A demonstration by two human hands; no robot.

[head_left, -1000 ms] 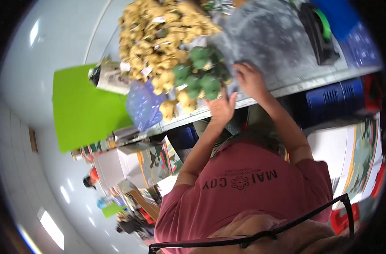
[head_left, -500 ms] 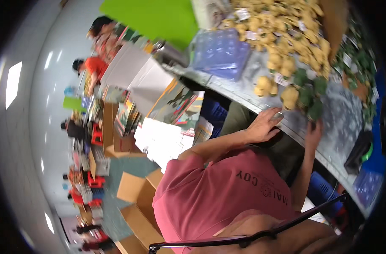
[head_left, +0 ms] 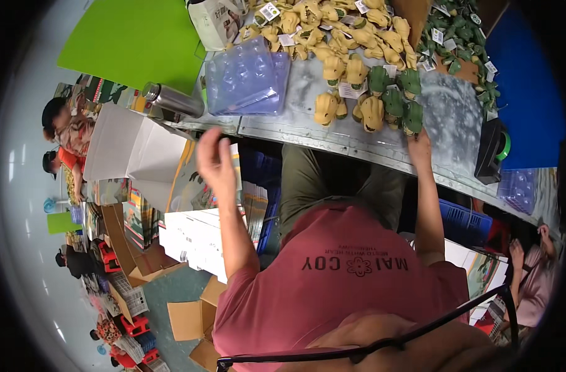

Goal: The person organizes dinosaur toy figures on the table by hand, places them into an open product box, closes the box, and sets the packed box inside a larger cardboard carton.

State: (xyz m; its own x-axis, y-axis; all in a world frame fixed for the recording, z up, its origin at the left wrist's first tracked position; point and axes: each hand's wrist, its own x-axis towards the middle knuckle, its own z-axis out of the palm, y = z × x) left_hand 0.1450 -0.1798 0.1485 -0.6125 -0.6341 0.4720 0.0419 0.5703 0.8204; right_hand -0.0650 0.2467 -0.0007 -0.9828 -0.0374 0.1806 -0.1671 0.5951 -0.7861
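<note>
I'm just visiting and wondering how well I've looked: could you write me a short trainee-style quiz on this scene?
1. Multiple choice: what is the right hand nearest to? A) a metal bottle; B) the clustered green toys; C) a bright green panel.
2. True or false: the left hand is holding a toy.
3. Fill in: the clear plastic trays lie to the ___ of those green toys.

Key: 1 B; 2 false; 3 left.
</note>
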